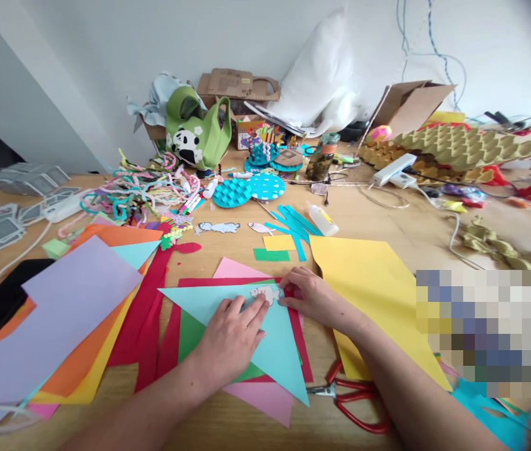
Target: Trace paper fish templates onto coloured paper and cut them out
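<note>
A small white paper fish cutout (266, 294) lies on a light blue paper triangle (274, 338), near its upper edge. My left hand (234, 335) rests on the blue paper with its fingers extended, the fingertips pressing on the fish's lower edge. At the tail end, the bent fingers and thumb of my right hand (310, 294) close around the tail's edge. Under the triangle are sheets of green paper (192, 338), red paper (171, 341) and pink paper (265, 401). Red-handled scissors (357, 396) lie below my right forearm, their tips by the triangle's lower corner.
Yellow paper (363, 269) lies to the right, a lilac sheet (77, 300) on stacked colored paper to the left. Behind are blue strips (291, 222), a glue bottle (322, 219), another fish cutout (260, 228), pipe cleaners (138, 185), a green panda bag (197, 134) and egg trays (467, 147).
</note>
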Demonstrator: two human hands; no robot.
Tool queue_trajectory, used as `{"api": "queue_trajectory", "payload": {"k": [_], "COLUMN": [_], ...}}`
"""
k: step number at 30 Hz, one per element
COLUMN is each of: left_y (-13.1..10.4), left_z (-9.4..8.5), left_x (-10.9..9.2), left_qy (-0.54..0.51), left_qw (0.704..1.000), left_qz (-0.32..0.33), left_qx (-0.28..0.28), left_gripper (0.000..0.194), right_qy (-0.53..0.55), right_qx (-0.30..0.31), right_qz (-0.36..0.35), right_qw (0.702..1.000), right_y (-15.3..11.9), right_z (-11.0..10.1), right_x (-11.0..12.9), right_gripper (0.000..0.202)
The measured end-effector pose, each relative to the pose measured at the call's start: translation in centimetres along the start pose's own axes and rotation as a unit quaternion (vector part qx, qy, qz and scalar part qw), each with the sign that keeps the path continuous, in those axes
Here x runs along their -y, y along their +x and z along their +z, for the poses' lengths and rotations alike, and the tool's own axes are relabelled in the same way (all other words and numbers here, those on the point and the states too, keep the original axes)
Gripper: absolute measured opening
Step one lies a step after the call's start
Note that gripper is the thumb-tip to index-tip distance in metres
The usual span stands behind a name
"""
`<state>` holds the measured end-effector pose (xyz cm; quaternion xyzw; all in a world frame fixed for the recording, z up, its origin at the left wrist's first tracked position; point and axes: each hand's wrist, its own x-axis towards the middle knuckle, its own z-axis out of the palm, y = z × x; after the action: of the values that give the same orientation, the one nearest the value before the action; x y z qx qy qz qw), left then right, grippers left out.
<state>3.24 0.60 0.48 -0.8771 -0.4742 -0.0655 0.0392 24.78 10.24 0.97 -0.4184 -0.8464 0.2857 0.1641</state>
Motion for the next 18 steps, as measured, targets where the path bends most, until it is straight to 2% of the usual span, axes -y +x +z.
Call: {"api": "queue_trajectory", "payload": {"k": [7, 18], "left_y": [0.05, 0.10], "left_z": [-0.20, -0.21], "left_x": [-0.02, -0.03], "left_qy": [-0.010, 0.005], "left_qw": [1.000, 1.000], "left_qz": [-0.005, -0.004], "left_qx": [0.016, 0.016], "left_gripper": [0.046, 0.047], "right_qy": [0.010, 0.025], "right_qx": [-0.016, -0.012], "right_qz": [-0.003, 0.010], "right_qw": [1.000, 1.000], "right_y": [0.10, 0.06], "right_z": [-0.46, -0.06], "right_x": [0.04, -0.05], "right_gripper": [0.013, 0.013]}}
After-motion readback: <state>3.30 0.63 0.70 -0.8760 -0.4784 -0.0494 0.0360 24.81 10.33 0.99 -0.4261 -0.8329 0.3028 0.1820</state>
